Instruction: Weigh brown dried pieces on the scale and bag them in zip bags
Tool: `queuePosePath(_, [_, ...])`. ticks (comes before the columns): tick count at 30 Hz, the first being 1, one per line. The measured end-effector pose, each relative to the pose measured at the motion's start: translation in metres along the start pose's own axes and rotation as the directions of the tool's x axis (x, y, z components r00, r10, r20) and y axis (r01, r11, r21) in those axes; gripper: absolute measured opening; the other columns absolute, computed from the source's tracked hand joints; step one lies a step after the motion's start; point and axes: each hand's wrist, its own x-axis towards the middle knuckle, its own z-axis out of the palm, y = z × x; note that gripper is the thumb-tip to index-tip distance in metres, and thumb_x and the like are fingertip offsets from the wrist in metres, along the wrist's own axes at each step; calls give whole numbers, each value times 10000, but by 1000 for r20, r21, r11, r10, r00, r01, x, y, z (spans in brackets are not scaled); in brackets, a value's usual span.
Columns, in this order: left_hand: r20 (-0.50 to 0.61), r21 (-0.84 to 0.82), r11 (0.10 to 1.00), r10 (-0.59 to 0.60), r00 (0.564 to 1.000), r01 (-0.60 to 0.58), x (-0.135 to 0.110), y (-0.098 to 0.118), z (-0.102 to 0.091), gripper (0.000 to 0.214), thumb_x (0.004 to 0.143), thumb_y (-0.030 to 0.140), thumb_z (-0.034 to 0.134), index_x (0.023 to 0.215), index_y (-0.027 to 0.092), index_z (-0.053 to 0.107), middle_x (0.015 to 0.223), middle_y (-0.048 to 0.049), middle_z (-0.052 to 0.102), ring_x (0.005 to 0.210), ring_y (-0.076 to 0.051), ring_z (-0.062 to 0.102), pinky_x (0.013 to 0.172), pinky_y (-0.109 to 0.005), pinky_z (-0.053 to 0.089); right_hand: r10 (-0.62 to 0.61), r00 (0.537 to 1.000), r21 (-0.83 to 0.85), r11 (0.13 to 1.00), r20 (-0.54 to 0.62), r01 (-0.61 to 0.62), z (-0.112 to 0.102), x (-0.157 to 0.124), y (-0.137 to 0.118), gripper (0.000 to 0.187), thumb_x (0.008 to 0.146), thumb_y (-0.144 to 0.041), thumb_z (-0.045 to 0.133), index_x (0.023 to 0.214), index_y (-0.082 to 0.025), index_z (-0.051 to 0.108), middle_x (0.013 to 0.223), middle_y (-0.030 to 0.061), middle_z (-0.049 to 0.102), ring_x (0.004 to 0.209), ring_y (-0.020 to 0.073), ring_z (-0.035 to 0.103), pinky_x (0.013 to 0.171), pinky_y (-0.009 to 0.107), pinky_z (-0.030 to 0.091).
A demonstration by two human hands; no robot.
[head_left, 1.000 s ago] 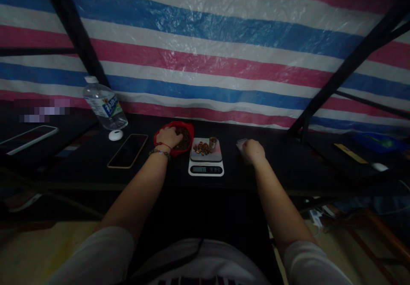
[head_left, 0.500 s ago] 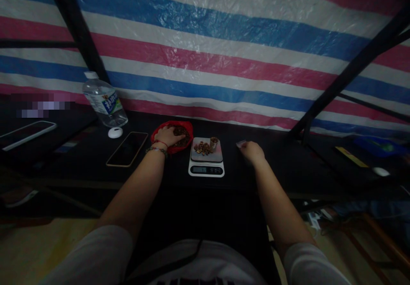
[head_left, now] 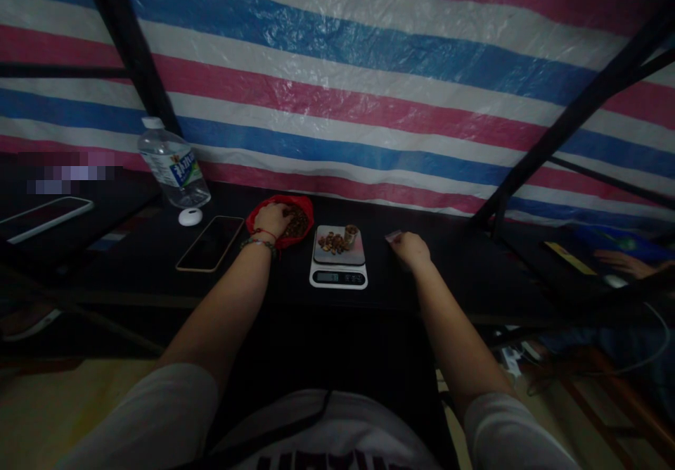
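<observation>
My left hand [head_left: 273, 219] reaches into a red bag [head_left: 310, 225] whose mouth is spread wide. Its fingers curl down among small brown nut-like pieces [head_left: 298, 222], with the tips partly hidden. Right of the bag stands a white kitchen scale [head_left: 338, 278], its display lit but too blurred to read. On the scale's plate are a loose pile of brown pieces [head_left: 331, 243] and a small clear cup [head_left: 351, 236] with brown content. My right hand [head_left: 413, 250] rests on the table past the scale, pinching a small clear plastic bag [head_left: 392, 236].
Left of the red bag are a phone [head_left: 211, 244], a white rounded case [head_left: 190, 217] and a large clear bottle [head_left: 176, 167]. A second phone [head_left: 47, 218] lies farther left. At far right, another person's hand [head_left: 625, 262] shows near a yellow strip [head_left: 569, 257]. Striped sheeting [head_left: 337, 104] hangs behind.
My left hand has gone from spread fingers over the brown pieces to fingers curled into them. My right hand stays on the clear plastic bag. Another person's hand has appeared at far right.
</observation>
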Motion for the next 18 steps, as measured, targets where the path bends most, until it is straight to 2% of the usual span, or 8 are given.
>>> queuePosePath(4, [-34,-17,999,35,999,-35,2,1,0,308,827,336,540,1069,205,679,1072,-97,683,989,-238,620,879,-312,460,-9,1000,2,1000,-4,9,-1,4,0,347,867,-389,472,1027,-198,715,1020,128,707,955,247,667,790,310,490])
queuePosePath(10, [-68,-78,994,66,996,-71,3,5,-6,285,854,323,501,1017,184,690,1047,-89,695,953,-237,629,871,-325,460,2,1000,12,1000,2,-2,-2,8,-1,338,852,-391,492,982,-187,728,979,127,710,935,250,668,759,288,485])
queuePosePath(15, [-67,-101,978,179,982,-185,2,12,-8,303,861,268,471,1063,170,675,1097,-85,683,994,-220,617,917,-303,440,-51,998,-3,999,-43,51,5,5,-3,376,813,-386,562,1143,-235,662,1084,94,687,993,229,647,821,275,475])
queuePosePath(18, [-42,-86,978,188,981,-191,1,12,-8,326,851,284,480,1097,176,665,1125,-87,671,1030,-228,602,940,-310,427,-56,997,-27,998,-61,54,8,3,-3,328,855,-324,502,1109,-218,680,1063,100,693,982,218,649,841,281,471])
